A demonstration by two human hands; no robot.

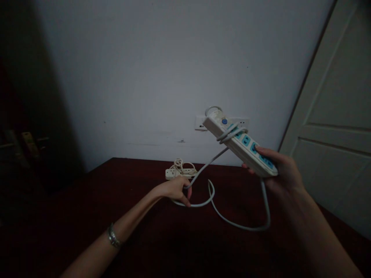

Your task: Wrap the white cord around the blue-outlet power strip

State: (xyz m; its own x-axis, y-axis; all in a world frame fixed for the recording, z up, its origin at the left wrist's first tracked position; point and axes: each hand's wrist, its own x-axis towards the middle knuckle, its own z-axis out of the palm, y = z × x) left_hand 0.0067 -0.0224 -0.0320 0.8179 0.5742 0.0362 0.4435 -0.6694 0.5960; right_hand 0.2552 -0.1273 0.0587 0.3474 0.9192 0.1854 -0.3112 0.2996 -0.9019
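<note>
My right hand [282,170] grips the lower right end of a white power strip [243,148] with blue sockets and a round blue button. The strip is held tilted above the table, its upper end towards the wall. Its white cord [207,164] winds a few turns around the upper part, then runs down to my left hand [176,189]. The fingers of that hand are curled closed around the cord. Slack cord loops between both hands and passes below the strip's lower end.
A second power strip [171,173], with its cord [179,164] bundled on top, lies at the back of the dark red table [139,170]. Wall sockets [199,122] sit behind the held strip. A white door [333,154] stands at right, a door handle [42,139] at left.
</note>
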